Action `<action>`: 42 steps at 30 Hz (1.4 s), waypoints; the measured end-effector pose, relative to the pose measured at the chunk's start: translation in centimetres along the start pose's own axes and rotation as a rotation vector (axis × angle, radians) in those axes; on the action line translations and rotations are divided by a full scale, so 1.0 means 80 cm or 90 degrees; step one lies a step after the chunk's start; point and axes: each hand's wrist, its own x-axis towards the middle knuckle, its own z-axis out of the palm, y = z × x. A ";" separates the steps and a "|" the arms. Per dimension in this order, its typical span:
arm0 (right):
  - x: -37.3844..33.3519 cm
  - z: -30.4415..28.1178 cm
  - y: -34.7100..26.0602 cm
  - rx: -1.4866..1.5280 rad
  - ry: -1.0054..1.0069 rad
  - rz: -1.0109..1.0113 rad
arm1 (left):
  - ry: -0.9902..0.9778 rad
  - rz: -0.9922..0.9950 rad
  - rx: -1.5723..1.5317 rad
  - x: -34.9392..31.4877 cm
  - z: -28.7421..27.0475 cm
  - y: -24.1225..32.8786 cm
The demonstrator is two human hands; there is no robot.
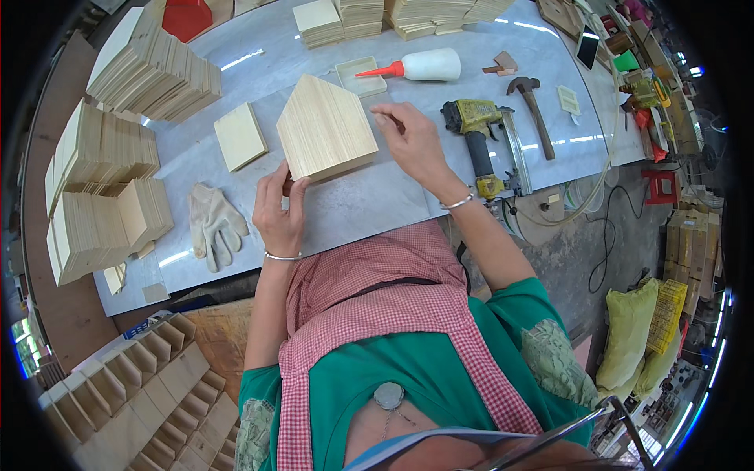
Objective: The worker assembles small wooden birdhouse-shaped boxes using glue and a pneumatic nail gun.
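Note:
A house-shaped wooden box (326, 129) with a pointed top lies on the grey worktable before me. My left hand (280, 210) grips its lower left corner between thumb and fingers. Just off the box's right side is my right hand (414, 145), raised, with its fingers curled in a pinch; whether they hold something small is hidden. Beyond the box stands a pale shallow tray (360, 76), and the red nozzle of a white glue bottle (432, 65) reaches over it. A square wooden panel (240, 136) rests left of the box.
Stacked wooden panels (157, 74) line the table's left and far sides. A work glove (214, 224) lies at front left. To the right are a yellow-black nail gun (477, 125) with a hose, a hammer (534, 118) and a phone (587, 47). Wooden compartments (133, 385) stand at lower left.

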 end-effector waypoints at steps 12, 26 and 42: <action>-0.029 -0.021 0.002 -0.149 -0.064 -0.299 | -0.002 0.023 0.016 0.001 -0.003 -0.009; -0.031 -0.017 0.003 -0.178 -0.050 -0.327 | -0.008 -0.013 -0.006 -0.005 0.001 -0.013; -0.038 -0.009 0.005 -0.193 -0.011 -0.359 | 0.002 -0.003 -0.008 -0.010 0.004 -0.017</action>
